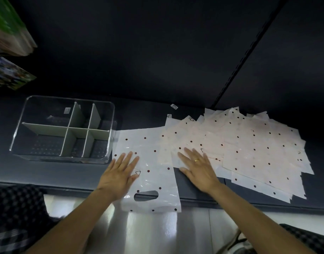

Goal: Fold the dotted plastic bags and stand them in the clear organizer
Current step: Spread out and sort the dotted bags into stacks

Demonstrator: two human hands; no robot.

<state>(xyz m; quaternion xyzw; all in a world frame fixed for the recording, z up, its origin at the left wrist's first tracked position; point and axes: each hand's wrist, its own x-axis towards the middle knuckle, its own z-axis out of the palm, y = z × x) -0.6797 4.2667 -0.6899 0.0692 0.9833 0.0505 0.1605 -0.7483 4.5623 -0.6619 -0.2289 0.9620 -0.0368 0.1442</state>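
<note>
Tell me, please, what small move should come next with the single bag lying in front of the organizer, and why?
Probably make the first fold: the white dotted plastic bag lies flat and unfolded, its handle end hanging over the dark shelf edge. The left hand presses it flat, the right hand rests on the fanned pile of dotted bags, and the clear divided organizer holds none.

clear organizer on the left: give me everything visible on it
The clear organizer is a rectangular bin of transparent plastic with rounded corners, sitting upright on the dark shelf, left of the dotted bag. Pale grey-green dividers split it into six compartments, two rows of three. No bags stand in it. A small label shows through near the back wall. Neither hand touches it.
</note>
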